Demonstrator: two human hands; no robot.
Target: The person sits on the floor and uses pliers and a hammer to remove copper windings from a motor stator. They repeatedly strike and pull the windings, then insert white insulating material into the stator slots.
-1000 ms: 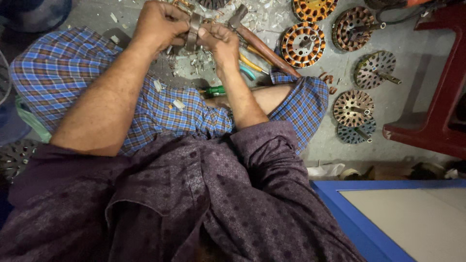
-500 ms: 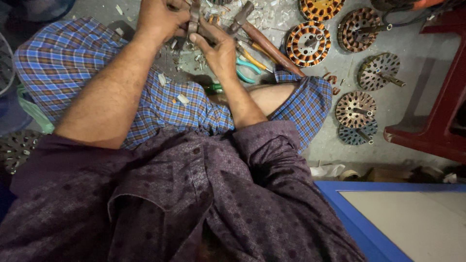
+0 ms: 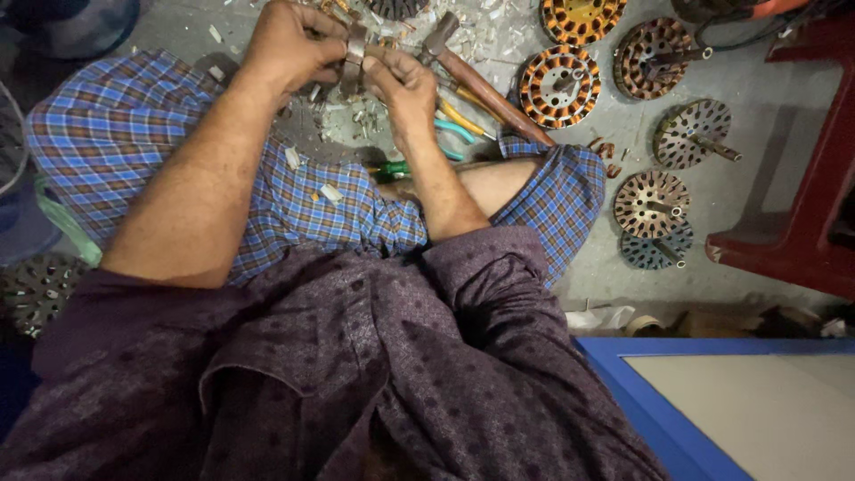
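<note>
A small metal piece point(image 3: 354, 55) is pinched between the left hand point(image 3: 289, 44) and right hand point(image 3: 403, 82), above the floor point(image 3: 766, 178) near its far edge. Its long axis appears roughly upright (partly hidden). Scraps point(image 3: 331, 193) are strewn below; wound stators point(image 3: 559, 85) lie aside, so work seems midway.

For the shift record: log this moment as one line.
left hand: grips small metal part | right hand: grips same part | hammer: on floor beside | wound stators: right
</note>
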